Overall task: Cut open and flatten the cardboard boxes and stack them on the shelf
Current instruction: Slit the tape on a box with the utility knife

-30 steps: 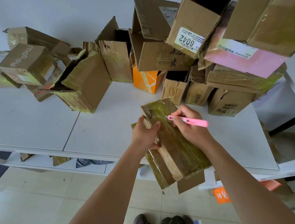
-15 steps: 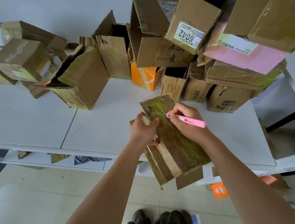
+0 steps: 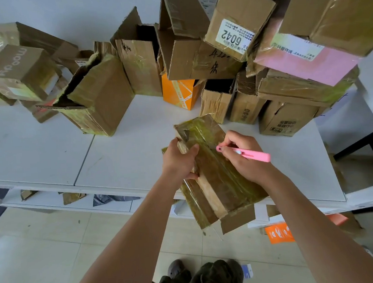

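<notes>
Right now the person holds a tape-wrapped box [image 3: 214, 172] over the front edge of the desk [image 3: 124, 155], its near end hanging past the edge toward the floor. The left hand [image 3: 179, 162] grips the box's left side near the far end, fingers curled round the torn flap. The right hand [image 3: 247, 161] pinches a pink cutter [image 3: 245, 153] like a pen, its tip down on the glossy taped top.

That box looks light and hollow, so it should give under pressure rather than resist. The tape looks slick, so the bare cardboard edges and open flaps seem the safest places to hold. The blade could skate on the tape toward the left hand just beside it.

Along the back edge of the desk, many other boxes crowd together. A tall leaning stack [image 3: 262, 35] sits at the back right corner, with an orange box [image 3: 179, 92] beneath it. An open box [image 3: 97, 97] stands near the middle. A lower shelf [image 3: 51, 198] under the desk holds a few scraps.
</notes>
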`<move>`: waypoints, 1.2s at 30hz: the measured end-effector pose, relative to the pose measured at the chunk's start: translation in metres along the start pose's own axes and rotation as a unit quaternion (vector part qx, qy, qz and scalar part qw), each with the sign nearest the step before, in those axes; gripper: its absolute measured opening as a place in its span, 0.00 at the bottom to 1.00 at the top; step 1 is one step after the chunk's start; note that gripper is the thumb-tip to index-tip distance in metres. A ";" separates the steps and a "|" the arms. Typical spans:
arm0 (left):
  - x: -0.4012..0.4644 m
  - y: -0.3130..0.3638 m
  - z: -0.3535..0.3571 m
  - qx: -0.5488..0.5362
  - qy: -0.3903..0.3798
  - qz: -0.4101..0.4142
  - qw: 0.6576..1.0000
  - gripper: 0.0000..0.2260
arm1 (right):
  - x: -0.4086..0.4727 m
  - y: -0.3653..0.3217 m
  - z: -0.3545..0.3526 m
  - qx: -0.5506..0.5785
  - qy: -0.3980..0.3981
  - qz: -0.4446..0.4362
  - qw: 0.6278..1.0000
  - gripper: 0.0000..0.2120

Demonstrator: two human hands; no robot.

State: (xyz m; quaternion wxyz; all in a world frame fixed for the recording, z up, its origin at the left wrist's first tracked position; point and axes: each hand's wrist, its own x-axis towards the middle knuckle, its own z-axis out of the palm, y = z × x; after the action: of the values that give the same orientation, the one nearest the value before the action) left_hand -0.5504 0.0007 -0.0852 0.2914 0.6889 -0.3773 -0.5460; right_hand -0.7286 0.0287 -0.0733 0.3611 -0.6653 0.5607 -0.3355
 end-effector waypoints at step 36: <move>-0.007 0.001 -0.002 -0.005 -0.002 0.001 1.000 0.31 | -0.030 -0.008 -0.012 0.026 -0.025 0.046 0.998 0.15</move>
State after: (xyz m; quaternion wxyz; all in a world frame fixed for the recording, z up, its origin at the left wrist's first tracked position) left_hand -0.5497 0.0059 -0.0801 0.2949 0.6861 -0.3757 -0.5488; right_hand -0.7393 0.0578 -0.0616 0.4070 -0.6373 0.5728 -0.3164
